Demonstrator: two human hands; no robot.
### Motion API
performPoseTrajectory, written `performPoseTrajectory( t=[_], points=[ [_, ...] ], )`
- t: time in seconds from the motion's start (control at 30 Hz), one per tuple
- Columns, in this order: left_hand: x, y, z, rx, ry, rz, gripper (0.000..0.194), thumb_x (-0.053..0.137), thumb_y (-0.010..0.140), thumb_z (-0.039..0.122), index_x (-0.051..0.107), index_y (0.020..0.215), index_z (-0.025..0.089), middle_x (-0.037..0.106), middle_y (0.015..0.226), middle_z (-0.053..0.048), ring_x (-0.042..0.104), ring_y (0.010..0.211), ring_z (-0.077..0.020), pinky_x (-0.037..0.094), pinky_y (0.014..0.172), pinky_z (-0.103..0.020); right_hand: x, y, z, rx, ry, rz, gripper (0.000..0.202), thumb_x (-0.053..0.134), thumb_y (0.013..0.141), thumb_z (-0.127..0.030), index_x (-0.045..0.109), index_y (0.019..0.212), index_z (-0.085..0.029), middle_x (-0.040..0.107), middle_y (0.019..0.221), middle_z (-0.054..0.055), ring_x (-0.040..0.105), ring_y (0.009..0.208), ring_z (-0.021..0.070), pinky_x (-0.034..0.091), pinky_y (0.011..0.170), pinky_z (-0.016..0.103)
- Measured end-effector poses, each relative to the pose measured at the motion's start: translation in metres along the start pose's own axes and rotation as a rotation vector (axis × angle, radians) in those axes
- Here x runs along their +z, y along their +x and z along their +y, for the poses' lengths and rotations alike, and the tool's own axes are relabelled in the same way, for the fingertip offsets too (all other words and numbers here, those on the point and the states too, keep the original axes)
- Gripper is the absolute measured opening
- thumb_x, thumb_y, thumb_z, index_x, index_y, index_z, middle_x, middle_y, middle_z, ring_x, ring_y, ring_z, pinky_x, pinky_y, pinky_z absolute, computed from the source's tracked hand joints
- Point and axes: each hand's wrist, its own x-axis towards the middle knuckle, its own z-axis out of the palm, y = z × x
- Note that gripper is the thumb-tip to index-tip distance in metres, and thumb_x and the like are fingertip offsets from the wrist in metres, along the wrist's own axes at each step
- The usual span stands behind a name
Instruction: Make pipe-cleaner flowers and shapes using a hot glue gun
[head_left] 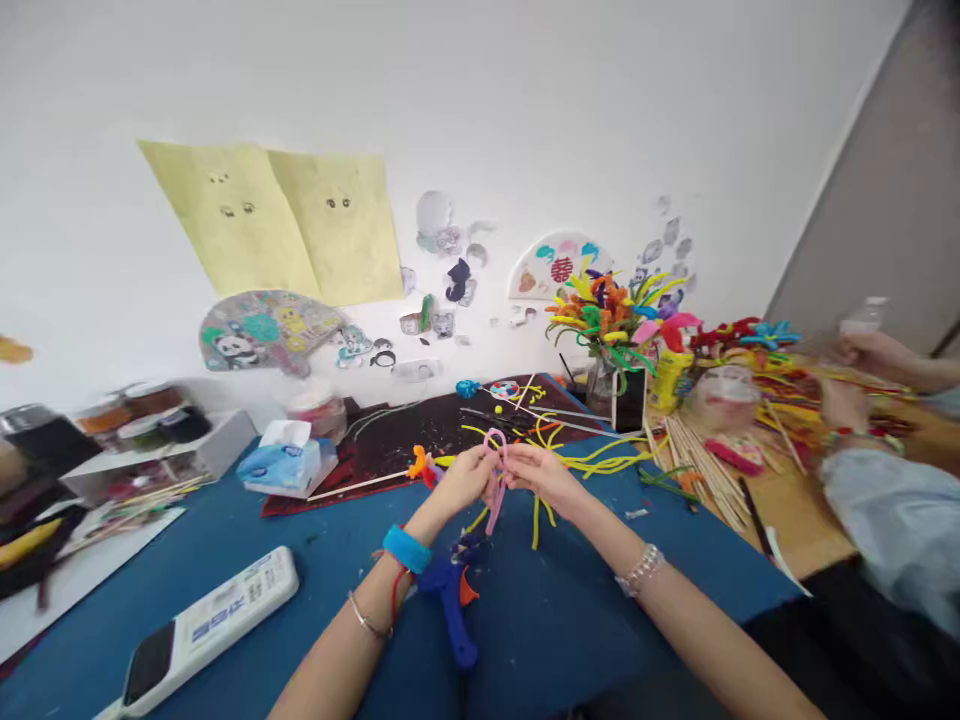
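Note:
Between my two hands is a pink pipe cleaner (pixel 494 512), bent into a loop at the top, its loose end hanging below. My left hand (pixel 471 478) pinches it from the left, a blue band on that wrist. From the other side, the fingertips of my right hand (pixel 544 474) close on it near the base of the loop. Yellow pipe cleaners (pixel 600 464) lie behind and beneath the hands. Close below my left hand rests a blue glue gun (pixel 452 605) with an orange trigger. An orange pipe-cleaner piece (pixel 420 462) lies just left of my left hand.
A vase of colourful pipe-cleaner flowers (pixel 600 320) stands behind, beside a phone (pixel 628 400) and a yellow can (pixel 670 380). Wooden sticks (pixel 701 465) lie to the right, near another person's arm (pixel 900 360). Leftward are a tissue pack (pixel 285 462) and a white power strip (pixel 214 625).

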Motion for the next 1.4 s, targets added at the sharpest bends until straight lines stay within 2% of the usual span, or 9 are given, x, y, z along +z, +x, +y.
performPoseTrajectory(
  t=[0.27, 0.57, 0.73, 0.93, 1.07, 1.2, 1.3, 1.4],
  points=[
    [0.002, -0.003, 0.003, 0.007, -0.039, -0.035, 0.025, 0.044, 0.085, 0.042, 0.044, 0.082, 0.017, 0.048, 0.04, 0.008, 0.049, 0.035, -0.0103, 0.037, 0.039, -0.019, 0.0, 0.0, 0.0, -0.006, 0.029, 0.014, 0.031, 0.076, 0.065, -0.029, 0.062, 0.089, -0.015, 0.066, 0.069, 0.0, 0.061, 0.056, 0.0086, 0.05, 0.06, 0.022],
    [0.0, -0.003, 0.0, 0.04, -0.028, -0.076, 0.024, 0.049, 0.083, 0.039, 0.046, 0.086, 0.016, 0.05, 0.043, 0.007, 0.051, 0.037, -0.0103, 0.037, 0.04, -0.018, 0.0, 0.0, 0.0, 0.004, 0.055, 0.003, 0.03, 0.076, 0.065, -0.027, 0.06, 0.086, -0.014, 0.065, 0.066, -0.001, 0.059, 0.054, 0.0079, 0.048, 0.057, 0.021],
    [-0.001, -0.004, 0.0, 0.06, 0.002, -0.103, 0.023, 0.051, 0.083, 0.038, 0.048, 0.087, 0.016, 0.052, 0.045, 0.007, 0.051, 0.037, -0.0096, 0.035, 0.04, -0.017, -0.002, -0.001, 0.0, 0.015, 0.046, -0.02, 0.026, 0.074, 0.067, -0.029, 0.058, 0.082, -0.015, 0.056, 0.051, -0.006, 0.051, 0.043, 0.0056, 0.041, 0.045, 0.017],
    [-0.001, -0.006, 0.006, 0.066, 0.062, -0.136, 0.025, 0.049, 0.084, 0.039, 0.05, 0.088, 0.014, 0.053, 0.044, 0.006, 0.053, 0.038, -0.0095, 0.033, 0.041, -0.017, -0.003, -0.002, -0.002, 0.003, 0.021, -0.064, 0.024, 0.072, 0.069, -0.031, 0.056, 0.079, -0.017, 0.052, 0.051, -0.007, 0.045, 0.04, 0.0041, 0.034, 0.04, 0.016],
    [0.0, -0.009, 0.015, 0.06, 0.087, -0.218, 0.024, 0.042, 0.086, 0.036, 0.052, 0.079, 0.015, 0.05, 0.043, 0.006, 0.052, 0.039, -0.0089, 0.036, 0.044, -0.018, 0.0, -0.003, -0.004, -0.033, -0.009, -0.101, 0.022, 0.071, 0.07, -0.032, 0.057, 0.081, -0.018, 0.051, 0.054, -0.007, 0.043, 0.041, 0.005, 0.03, 0.04, 0.017],
    [0.003, -0.016, 0.025, 0.046, 0.116, -0.338, 0.033, 0.043, 0.084, 0.028, 0.051, 0.055, 0.014, 0.051, 0.043, 0.003, 0.052, 0.042, -0.0082, 0.039, 0.048, -0.019, 0.003, -0.007, -0.007, -0.103, -0.025, -0.128, 0.024, 0.066, 0.075, -0.037, 0.061, 0.088, -0.017, 0.055, 0.067, -0.003, 0.047, 0.053, 0.007, 0.036, 0.05, 0.019],
    [0.006, -0.021, 0.035, 0.031, 0.131, -0.438, 0.038, 0.044, 0.083, 0.026, 0.05, 0.048, 0.013, 0.053, 0.044, 0.001, 0.05, 0.043, -0.0075, 0.039, 0.048, -0.019, 0.005, -0.011, -0.014, -0.156, -0.027, -0.18, 0.03, 0.064, 0.075, -0.044, 0.064, 0.078, -0.015, 0.053, 0.073, 0.001, 0.049, 0.064, 0.0106, 0.039, 0.058, 0.022],
    [0.01, -0.025, 0.045, 0.025, 0.119, -0.534, 0.038, 0.042, 0.085, 0.026, 0.053, 0.051, 0.013, 0.053, 0.046, 0.001, 0.048, 0.043, -0.0069, 0.038, 0.048, -0.019, 0.006, -0.016, -0.021, -0.194, -0.014, -0.232, 0.036, 0.063, 0.075, -0.048, 0.063, 0.065, -0.013, 0.049, 0.078, 0.002, 0.047, 0.064, 0.0102, 0.038, 0.056, 0.022]
  ],
)
